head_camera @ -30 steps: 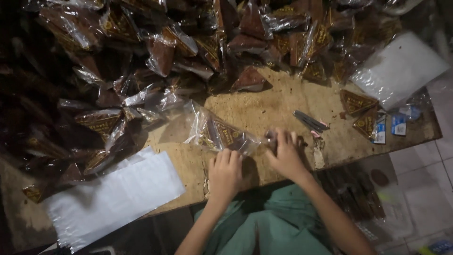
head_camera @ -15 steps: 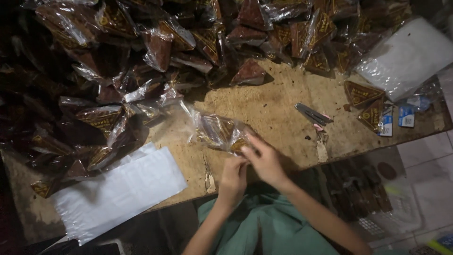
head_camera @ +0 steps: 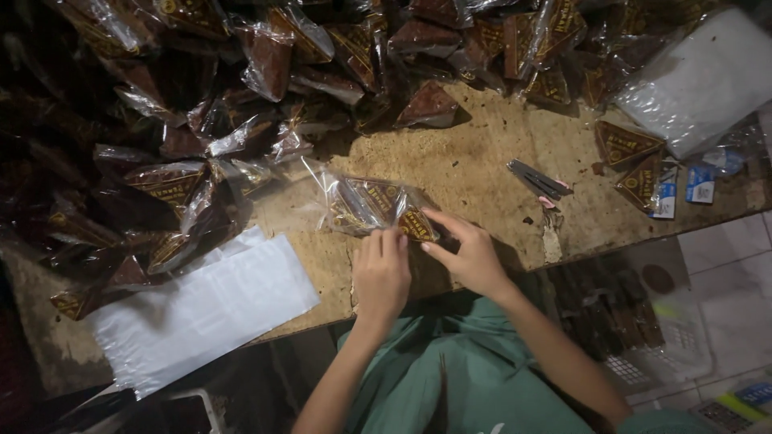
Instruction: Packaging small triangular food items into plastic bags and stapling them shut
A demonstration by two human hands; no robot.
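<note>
Two hands: left hand [head_camera: 380,277], right hand [head_camera: 470,257]. Two white stacks of plastic bags: one [head_camera: 201,309], another [head_camera: 704,80]. Two small blue-white packets [head_camera: 700,185]. One grey tool [head_camera: 537,180]. Brown triangular packs [head_camera: 430,104]: dozens, too many to count.

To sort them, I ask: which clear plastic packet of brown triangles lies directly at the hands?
The clear plastic packet at the table's middle, alone; both hands touch its near end.
</note>
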